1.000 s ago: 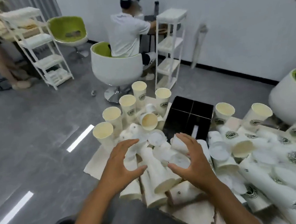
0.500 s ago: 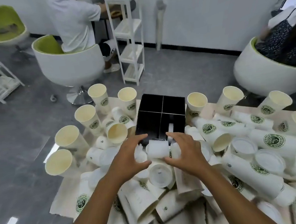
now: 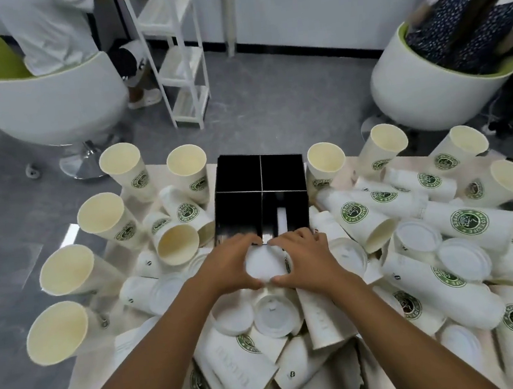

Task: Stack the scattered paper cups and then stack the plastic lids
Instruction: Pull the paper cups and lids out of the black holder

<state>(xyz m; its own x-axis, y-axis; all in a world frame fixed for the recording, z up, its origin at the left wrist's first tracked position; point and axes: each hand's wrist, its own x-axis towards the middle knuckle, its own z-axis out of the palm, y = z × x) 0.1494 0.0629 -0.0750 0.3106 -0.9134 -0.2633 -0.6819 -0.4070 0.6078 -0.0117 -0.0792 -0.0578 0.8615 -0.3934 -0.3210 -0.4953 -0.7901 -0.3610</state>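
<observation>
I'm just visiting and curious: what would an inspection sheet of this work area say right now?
Surface: low table under pale paper, mostly covered.
Job's things: paper cups, some upright, many lying on their sides; plastic lids scattered; white stack gripped between both hands.
Clutter: black divided box in the middle.
Grippers: left hand and right hand curled round the stack.
Cables: nothing seen.
Surroundings: white shelf, round chairs, people seated, grey floor.

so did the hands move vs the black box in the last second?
Yes. Both hands, left hand and right hand, moved forward to the near edge of the black divided box, closing around a white lid stack.
</observation>
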